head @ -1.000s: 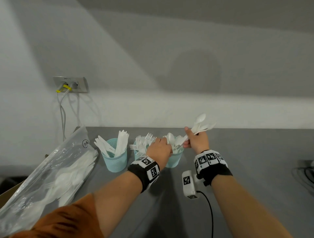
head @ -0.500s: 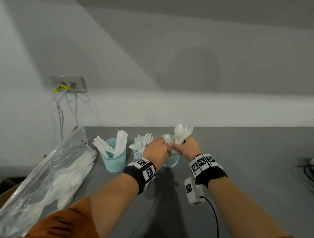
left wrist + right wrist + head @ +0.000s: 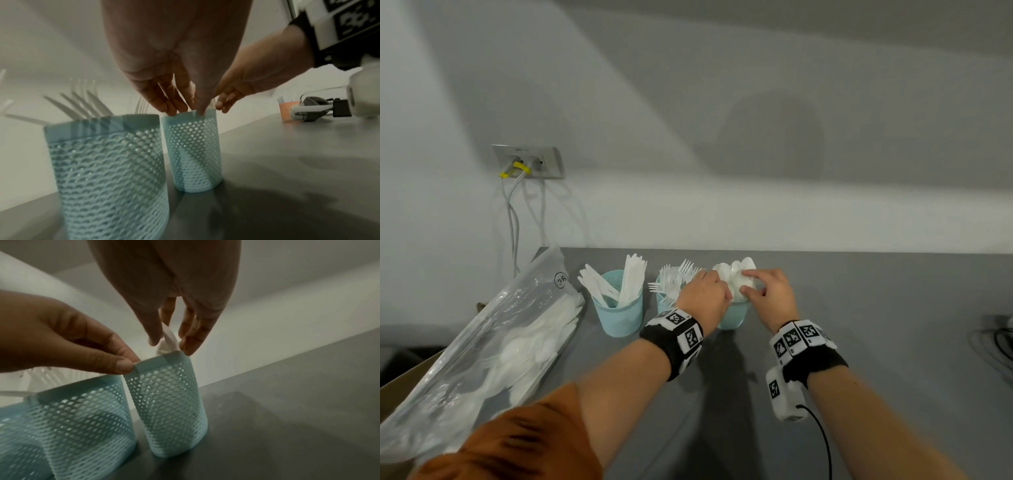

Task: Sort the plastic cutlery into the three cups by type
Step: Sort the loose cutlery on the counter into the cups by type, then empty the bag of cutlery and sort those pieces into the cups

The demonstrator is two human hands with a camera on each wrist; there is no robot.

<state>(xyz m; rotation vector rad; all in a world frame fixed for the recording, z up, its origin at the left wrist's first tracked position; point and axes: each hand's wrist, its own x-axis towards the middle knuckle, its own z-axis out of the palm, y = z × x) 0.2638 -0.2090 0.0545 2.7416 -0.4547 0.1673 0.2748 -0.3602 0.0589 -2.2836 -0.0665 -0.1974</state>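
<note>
Three teal mesh cups stand in a row. The knife cup [image 3: 621,313] is on the left, the fork cup [image 3: 662,305] [image 3: 107,170] in the middle and the spoon cup [image 3: 734,317] [image 3: 168,402] on the right. My left hand [image 3: 705,294] [image 3: 121,365] pinches the spoon cup's rim between thumb and finger. My right hand [image 3: 767,294] [image 3: 170,340] hovers over that cup. Its fingers hang loosely spread around the white spoons [image 3: 738,270] standing in it. The wrist view shows gaps beside a spoon handle.
A clear plastic bag of white cutlery [image 3: 493,349] lies at the left, over a cardboard box edge [image 3: 400,383]. A wall socket with cables [image 3: 527,161] is behind it. Cables [image 3: 1000,342] lie at the right edge. A headset [image 3: 314,107] and an orange cup [image 3: 287,108] sit further right.
My right hand brought a bunch of spoons down from the upper right into the right cup and loosened its fingers. The left hand stayed at that cup's rim.
</note>
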